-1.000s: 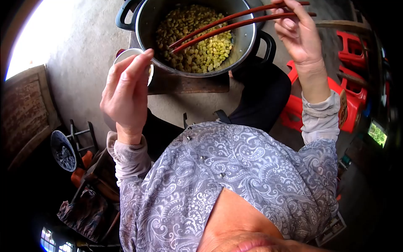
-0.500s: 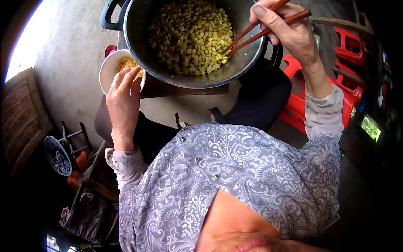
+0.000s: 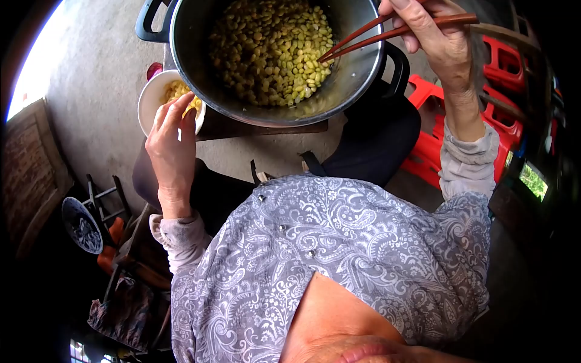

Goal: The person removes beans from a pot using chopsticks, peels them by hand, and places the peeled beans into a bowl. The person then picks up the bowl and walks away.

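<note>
My right hand [image 3: 439,33] holds a pair of red-brown chopsticks [image 3: 393,35], their tips touching the pale green beans [image 3: 296,66] at the right side of the heap. The beans lie in a deep, dark metal pot [image 3: 257,115] with black handles. Over a white bowl [image 3: 145,106] to the pot's left, my left hand [image 3: 171,142] has its fingers slightly bent, with a gap between thumb and fingers. Nothing clear shows in them. Yellow pieces [image 3: 177,91] lie in that bowl, partly covered by my fingers.
The pot rests on a low wooden stool or bench [image 3: 260,131] in front of my knees. Red plastic stools [image 3: 423,160] stand at the right. A dark basin [image 3: 83,225] and a wooden chair [image 3: 136,254] are at the lower left.
The chopstick tips have moved slightly left in the beans, and my right hand has shifted right and up. My left hand stays at the bowl. Pot and bowl appear slightly further left.
</note>
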A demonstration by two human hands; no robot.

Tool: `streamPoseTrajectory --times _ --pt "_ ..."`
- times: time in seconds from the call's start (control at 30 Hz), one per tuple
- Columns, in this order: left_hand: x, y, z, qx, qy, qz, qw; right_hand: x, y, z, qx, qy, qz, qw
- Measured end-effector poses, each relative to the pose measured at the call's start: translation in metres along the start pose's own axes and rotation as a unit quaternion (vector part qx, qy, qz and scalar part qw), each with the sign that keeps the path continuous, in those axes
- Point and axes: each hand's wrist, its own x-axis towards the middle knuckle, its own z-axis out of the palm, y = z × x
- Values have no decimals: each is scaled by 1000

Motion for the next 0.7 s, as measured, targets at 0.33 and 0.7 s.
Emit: streamPoseTrajectory --times 0.33,0.7 --pt "0 2 0 -19 -16 -46 999 12 -15 3 -87 6 57 995" --pt "0 3 0 -28 -14 -44 999 8 -5 -10 -48 35 -10 998"
